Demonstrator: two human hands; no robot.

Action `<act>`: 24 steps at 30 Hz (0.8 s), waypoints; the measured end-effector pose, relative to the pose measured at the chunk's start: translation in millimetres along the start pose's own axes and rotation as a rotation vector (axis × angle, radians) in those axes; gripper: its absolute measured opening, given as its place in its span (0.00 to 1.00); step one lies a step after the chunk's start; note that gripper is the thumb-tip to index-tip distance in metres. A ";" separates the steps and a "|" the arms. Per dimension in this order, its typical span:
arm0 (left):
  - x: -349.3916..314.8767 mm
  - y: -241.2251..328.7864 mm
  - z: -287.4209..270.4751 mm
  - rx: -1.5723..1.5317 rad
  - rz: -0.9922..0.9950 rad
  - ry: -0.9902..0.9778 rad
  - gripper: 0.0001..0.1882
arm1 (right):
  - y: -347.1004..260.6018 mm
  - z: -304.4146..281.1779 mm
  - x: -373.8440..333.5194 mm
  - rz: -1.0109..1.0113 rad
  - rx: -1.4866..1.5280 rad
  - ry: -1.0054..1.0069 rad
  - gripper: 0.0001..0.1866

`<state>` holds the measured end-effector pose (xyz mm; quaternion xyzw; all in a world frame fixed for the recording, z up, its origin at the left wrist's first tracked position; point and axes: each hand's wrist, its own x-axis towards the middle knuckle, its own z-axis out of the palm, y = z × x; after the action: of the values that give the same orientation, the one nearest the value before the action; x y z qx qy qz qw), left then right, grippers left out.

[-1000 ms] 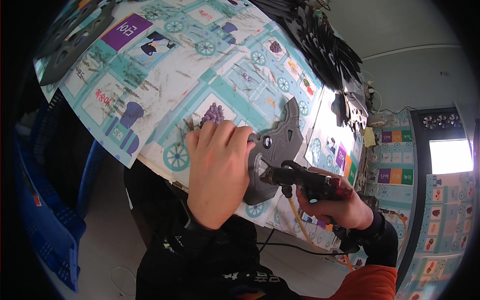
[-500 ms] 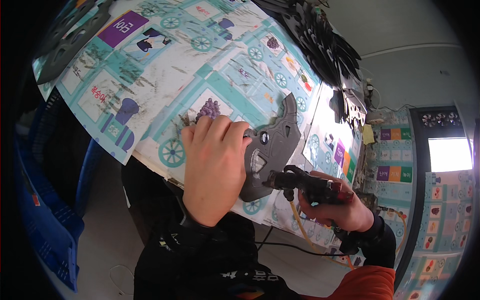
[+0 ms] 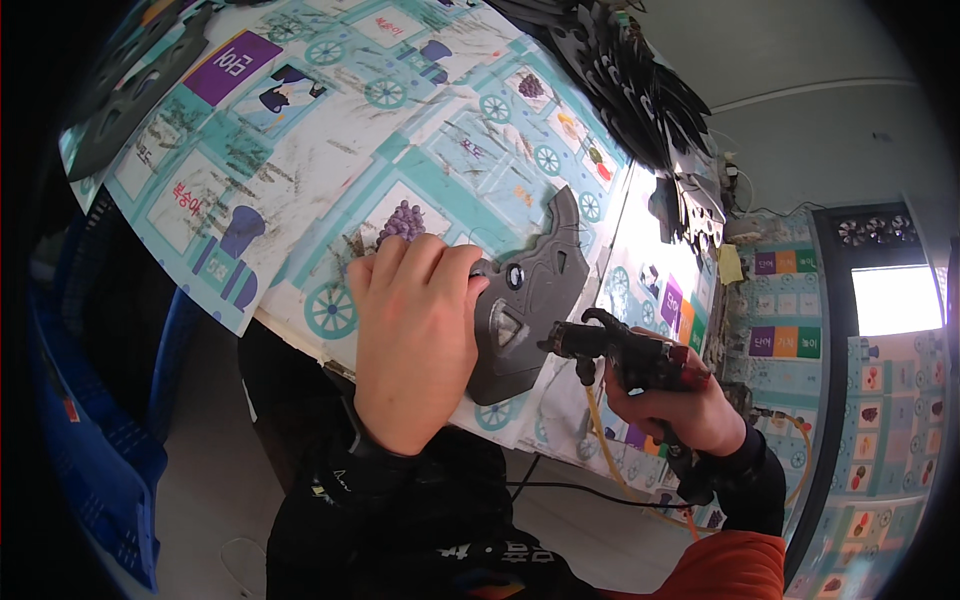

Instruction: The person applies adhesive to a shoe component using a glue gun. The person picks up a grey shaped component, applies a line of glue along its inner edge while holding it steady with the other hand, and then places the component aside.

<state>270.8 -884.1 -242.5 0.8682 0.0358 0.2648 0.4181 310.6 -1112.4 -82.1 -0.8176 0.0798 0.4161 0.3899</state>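
Observation:
A dark grey moulded part with curved arms, cut-out openings and a small dark oval with a pale rim lies on the printed sheet in front of me. My left hand grips its left edge, fingers curled with the thumb side against the part. In my right hand is a dark, stained spray gun, its handle wrapped by my fingers. The nozzle points left at the part's right edge, close by; whether they touch I cannot tell. A yellow hose hangs below the gun.
The table is covered with stained teal printed sheets. Dark moulded parts are heaped at the far right edge, and more lie at far left. Blue plastic crates stand below on the left. A black cable runs under the table edge.
The spray gun has shifted right and slightly up relative to the grey part, so its nozzle no longer overlaps the part's face. My left hand keeps its grip. The whole view has shifted slightly.

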 end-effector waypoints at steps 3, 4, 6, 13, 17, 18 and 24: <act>0.4 0.1 -0.2 -0.002 0.000 -0.001 0.09 | 1.7 -2.1 -0.2 -0.013 0.014 0.010 0.14; 0.5 0.1 -0.2 -0.006 -0.003 -0.004 0.09 | 1.9 -2.4 -0.2 -0.016 0.017 0.005 0.14; 0.3 0.3 -0.3 0.001 -0.001 0.000 0.09 | 1.9 -2.7 0.1 -0.004 -0.004 0.016 0.14; 0.1 0.3 0.0 -0.006 -0.008 -0.004 0.09 | 0.6 -0.7 1.3 -0.029 0.061 0.002 0.14; 0.6 0.0 0.0 0.000 0.002 0.005 0.09 | -2.2 0.4 3.0 -0.038 0.034 0.012 0.14; 0.7 0.0 -0.1 0.002 0.003 0.004 0.09 | -3.2 0.6 3.2 -0.036 0.014 0.013 0.14; 0.6 0.5 -1.1 0.009 -0.004 -0.006 0.09 | -7.8 2.2 -3.2 -0.036 0.039 0.010 0.20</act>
<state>270.7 -883.5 -241.3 0.8708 0.0371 0.2611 0.4150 310.8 -1106.2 -76.1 -0.8133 0.0753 0.4033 0.4125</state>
